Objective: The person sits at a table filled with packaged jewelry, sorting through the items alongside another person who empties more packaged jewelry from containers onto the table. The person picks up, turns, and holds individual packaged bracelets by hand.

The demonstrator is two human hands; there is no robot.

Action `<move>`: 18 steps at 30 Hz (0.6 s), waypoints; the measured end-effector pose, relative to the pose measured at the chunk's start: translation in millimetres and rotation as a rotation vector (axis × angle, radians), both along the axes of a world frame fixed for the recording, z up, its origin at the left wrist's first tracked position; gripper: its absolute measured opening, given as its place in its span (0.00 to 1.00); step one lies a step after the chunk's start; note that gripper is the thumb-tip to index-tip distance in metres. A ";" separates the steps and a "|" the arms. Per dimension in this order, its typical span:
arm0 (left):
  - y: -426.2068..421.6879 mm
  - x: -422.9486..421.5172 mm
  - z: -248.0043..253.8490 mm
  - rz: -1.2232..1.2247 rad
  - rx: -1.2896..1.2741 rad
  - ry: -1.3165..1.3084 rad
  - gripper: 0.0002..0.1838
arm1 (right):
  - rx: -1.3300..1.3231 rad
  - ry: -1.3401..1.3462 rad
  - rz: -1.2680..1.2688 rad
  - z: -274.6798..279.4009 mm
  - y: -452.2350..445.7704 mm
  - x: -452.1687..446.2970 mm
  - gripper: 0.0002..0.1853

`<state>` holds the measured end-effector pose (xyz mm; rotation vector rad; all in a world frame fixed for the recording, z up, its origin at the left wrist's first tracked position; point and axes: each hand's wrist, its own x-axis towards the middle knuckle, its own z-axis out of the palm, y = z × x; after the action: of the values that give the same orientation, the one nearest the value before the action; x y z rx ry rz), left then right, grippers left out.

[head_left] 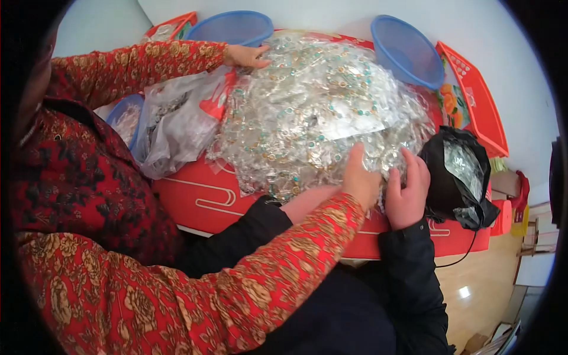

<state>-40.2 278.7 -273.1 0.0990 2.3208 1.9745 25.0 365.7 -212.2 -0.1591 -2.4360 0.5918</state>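
Note:
A big heap of clear plastic packets [278, 106] with small gold and turquoise pieces in them covers the middle of the table. My right hand [408, 192], in a black sleeve, is at the heap's front right edge, its fingers raised and apart, with nothing seen held. Part of my left hand [310, 201] shows at the heap's front edge; a co-worker's forearm and hand cover its fingers. The co-worker's hand [362, 180] reaches over the heap between my hands. Their other hand [247, 56] rests on the heap's far left edge.
A black bag [455, 177] of packets stands at the right. Behind are blue basins [408, 53] [231, 26] and a red basket [479, 100]. A clear plastic bag [177, 124] and small blue basin [125, 118] lie left, by the co-worker. Red cloth [195, 195] covers the table.

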 end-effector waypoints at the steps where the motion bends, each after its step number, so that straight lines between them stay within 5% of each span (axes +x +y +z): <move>1: -2.6 -8.7 -6.5 -0.005 -0.008 0.036 0.35 | -0.004 -0.014 0.012 0.2 0.9 0.8 0.27; 12: -57.1 -104.6 -15.2 -0.105 -0.163 0.269 0.37 | 0.154 -0.359 -0.047 10.2 -20.4 8.9 0.54; 18: -107.5 -56.3 0.3 -0.232 -0.353 0.471 0.37 | 0.157 -0.470 -0.103 21.3 -32.3 0.6 0.55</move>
<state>-96.5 171.2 -272.7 0.8422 2.7381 1.5278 25.6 333.4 -190.9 -0.3942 -2.8919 0.3407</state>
